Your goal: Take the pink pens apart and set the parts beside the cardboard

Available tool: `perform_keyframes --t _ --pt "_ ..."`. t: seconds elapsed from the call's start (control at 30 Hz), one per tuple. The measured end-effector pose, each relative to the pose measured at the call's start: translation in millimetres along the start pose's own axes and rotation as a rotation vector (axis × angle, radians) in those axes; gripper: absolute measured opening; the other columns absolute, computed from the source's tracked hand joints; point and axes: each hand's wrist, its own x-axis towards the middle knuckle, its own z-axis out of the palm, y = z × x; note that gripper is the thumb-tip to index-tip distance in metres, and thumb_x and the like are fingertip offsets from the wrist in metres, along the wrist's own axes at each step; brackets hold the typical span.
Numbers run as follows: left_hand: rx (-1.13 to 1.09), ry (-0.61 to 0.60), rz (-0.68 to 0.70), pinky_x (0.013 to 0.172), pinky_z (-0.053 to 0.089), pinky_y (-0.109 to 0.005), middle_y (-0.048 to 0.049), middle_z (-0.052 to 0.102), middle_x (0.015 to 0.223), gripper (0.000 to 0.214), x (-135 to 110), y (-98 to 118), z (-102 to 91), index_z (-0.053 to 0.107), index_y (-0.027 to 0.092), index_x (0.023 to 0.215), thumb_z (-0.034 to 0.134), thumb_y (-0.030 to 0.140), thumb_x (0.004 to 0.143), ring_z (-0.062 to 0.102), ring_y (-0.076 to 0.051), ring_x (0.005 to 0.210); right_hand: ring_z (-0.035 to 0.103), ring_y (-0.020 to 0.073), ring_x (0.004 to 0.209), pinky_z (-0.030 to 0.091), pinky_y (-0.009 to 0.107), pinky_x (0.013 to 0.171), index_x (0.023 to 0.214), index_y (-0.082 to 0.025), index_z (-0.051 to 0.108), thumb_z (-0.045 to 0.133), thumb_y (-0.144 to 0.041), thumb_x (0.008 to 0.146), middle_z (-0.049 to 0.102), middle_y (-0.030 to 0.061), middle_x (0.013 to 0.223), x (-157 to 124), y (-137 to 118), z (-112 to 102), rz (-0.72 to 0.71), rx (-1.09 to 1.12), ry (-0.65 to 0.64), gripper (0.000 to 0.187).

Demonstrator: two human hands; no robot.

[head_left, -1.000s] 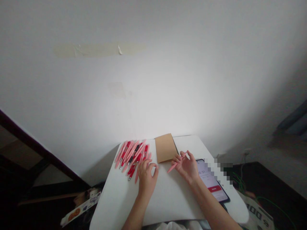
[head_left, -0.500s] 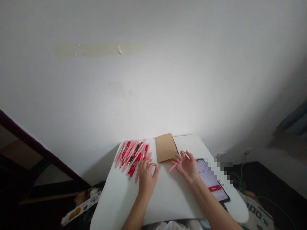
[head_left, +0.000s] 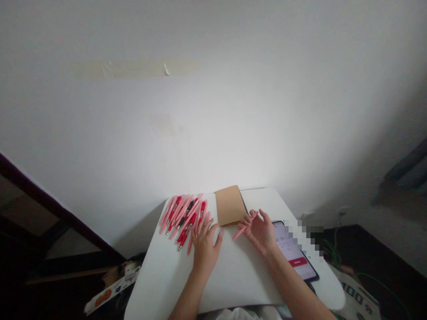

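Straight ahead of you rose a broad, off-white wall (head_left: 213, 111). Against it stood a white table (head_left: 233, 280) with rounded corners. On its far left side lay a loose pile of slim pink, red and black pens (head_left: 183, 213), overlapping and mostly slanting the same way. Towards the table's right edge lay a flat, dark-edged phone (head_left: 295, 253), its pale screen lit. At the far edge, between pile and phone, lay a rectangular brown paper booklet (head_left: 231, 206). Your left hand (head_left: 204, 246) was palm down at the pile's near right side, fingers loosely spread and thumb apart; whether the fingertips touched the pens could not be told. Your right hand (head_left: 261, 233) was palm up just beside the booklet, its fingers curled round a single slim pink pen (head_left: 238, 234), thumb raised clear. That pen was tilted, one end pointing down towards you and to the left.
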Motion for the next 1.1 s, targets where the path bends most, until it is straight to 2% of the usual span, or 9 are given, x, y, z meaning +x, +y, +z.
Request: perform_keyframes --t 0.13,0.23,0.33,0.53,0.63,0.7,0.8,0.93,1.1 --pt "0.072 -0.104 0.011 0.109 0.016 -0.075 -0.0086 0.057 0.138 0.033 3 3 -5.1 0.060 0.030 0.122 0.052 0.033 0.091 0.041 -0.034 0.136 0.045 0.0084 0.058 0.043 0.023 0.057 0.081 -0.022 0.058 0.066 -0.029 0.079 0.049 -0.0046 0.068 4 -1 -4 -0.037 -0.005 0.039 0.011" --pt "0.095 -0.202 0.033 0.105 0.012 -0.080 -0.0083 0.052 0.143 0.039 12 5 -9.8 0.054 0.034 0.131 0.048 0.037 0.093 0.034 -0.036 0.140 0.044 0.0070 0.056 0.040 0.019 0.049 0.092 -0.022 0.062 0.071 -0.016 0.074 0.054 -0.0047 0.072 8 0 -8 -0.111 -0.038 0.111 0.021" --pt "0.108 -0.284 0.058 0.102 0.010 -0.082 -0.0086 0.049 0.146 0.043 23 6 -10.3 0.050 0.035 0.135 0.049 0.039 0.092 0.031 -0.039 0.141 0.044 0.0070 0.055 0.040 0.019 0.044 0.097 -0.022 0.063 0.071 -0.014 0.074 0.059 -0.0030 0.076 11 -1 -11 -0.157 -0.064 0.153 0.026" --pt "0.090 -0.353 0.121 0.105 0.008 -0.080 -0.0047 0.052 0.144 0.044 32 2 -2.4 0.051 0.039 0.134 0.053 0.040 0.090 0.030 -0.040 0.141 0.052 0.0090 0.063 0.050 0.022 0.056 0.092 -0.020 0.069 0.069 -0.026 0.076 0.063 0.0003 0.081 12 -4 -13 -0.207 -0.119 0.183 0.017" --pt "0.084 -0.329 0.147 0.106 0.009 -0.080 -0.0036 0.055 0.140 0.040 28 0 -4.0 0.054 0.042 0.130 0.052 0.033 0.091 0.033 -0.038 0.140 0.058 0.0133 0.075 0.055 0.030 0.073 0.091 -0.020 0.071 0.068 -0.038 0.077 0.065 0.0023 0.085 10 -3 -10 -0.247 -0.157 0.198 0.022" --pt "0.081 -0.324 0.155 0.106 0.010 -0.079 -0.0033 0.057 0.137 0.041 24 -1 -8.6 0.054 0.043 0.128 0.053 0.028 0.090 0.035 -0.037 0.139 0.059 0.0149 0.077 0.055 0.035 0.078 0.093 -0.022 0.071 0.066 -0.045 0.079 0.064 0.0018 0.085 8 -2 -8 -0.260 -0.179 0.195 0.028" --pt "0.064 -0.351 0.140 0.105 0.012 -0.080 -0.0041 0.059 0.133 0.041 17 -2 -18.6 0.057 0.042 0.125 0.055 0.026 0.088 0.040 -0.036 0.135 0.058 0.0149 0.072 0.053 0.034 0.072 0.095 -0.023 0.070 0.063 -0.055 0.081 0.061 -0.0007 0.075 6 0 -7 -0.287 -0.294 0.227 0.035" --pt "0.053 -0.386 0.117 0.104 0.012 -0.080 -0.0018 0.062 0.127 0.041 7 -3 -30.7 0.060 0.047 0.120 0.058 0.025 0.085 0.044 -0.035 0.131 0.055 0.0130 0.064 0.048 0.028 0.064 0.089 -0.021 0.070 0.058 -0.062 0.084 0.060 -0.0004 0.069 3 4 -8 -0.402 -0.546 0.300 0.043" --pt "0.049 -0.366 0.138 0.106 0.016 -0.077 -0.0036 0.050 0.143 0.036 8 -5 -31.4 0.062 0.044 0.120 0.060 0.033 0.086 0.035 -0.036 0.139 0.060 0.0163 0.071 0.049 0.030 0.066 0.087 -0.021 0.069 0.057 -0.062 0.084 0.066 0.0031 0.077 3 6 -6 -0.452 -0.741 0.296 0.043"
